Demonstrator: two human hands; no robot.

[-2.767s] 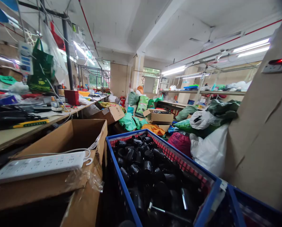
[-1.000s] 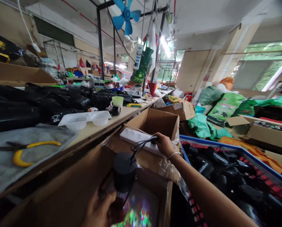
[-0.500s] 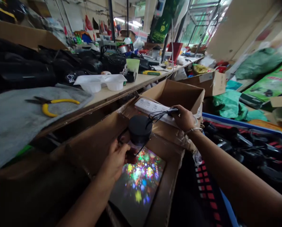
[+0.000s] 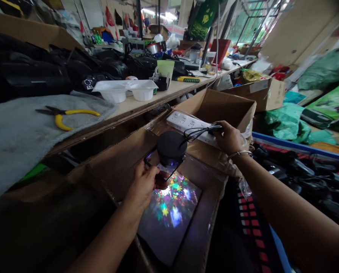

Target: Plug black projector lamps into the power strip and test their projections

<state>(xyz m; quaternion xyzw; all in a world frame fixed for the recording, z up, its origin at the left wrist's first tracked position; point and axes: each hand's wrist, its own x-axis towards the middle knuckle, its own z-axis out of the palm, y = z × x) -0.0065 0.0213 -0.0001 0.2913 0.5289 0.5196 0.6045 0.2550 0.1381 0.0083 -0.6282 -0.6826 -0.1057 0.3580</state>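
Observation:
My left hand (image 4: 148, 180) grips the bracket of a round black projector lamp (image 4: 171, 147), held over an open cardboard box (image 4: 115, 161). Coloured light spots fall on a flat grey panel (image 4: 169, 223) inside the box. My right hand (image 4: 229, 138) is closed on the plug end of the lamp's bundled black cable (image 4: 199, 132), at a white power strip (image 4: 183, 120) lying across the box. Whether the plug sits in a socket is hidden by my fingers.
Yellow-handled pliers (image 4: 63, 117) lie on a grey cloth at the left. A white plastic tray (image 4: 126, 90) stands at the table edge. At the right, a blue-rimmed basket (image 4: 300, 145) holds black devices.
The view has shifted slightly, so most things appear a little further right and higher. The coloured spots have changed pattern. Both hands keep their holds.

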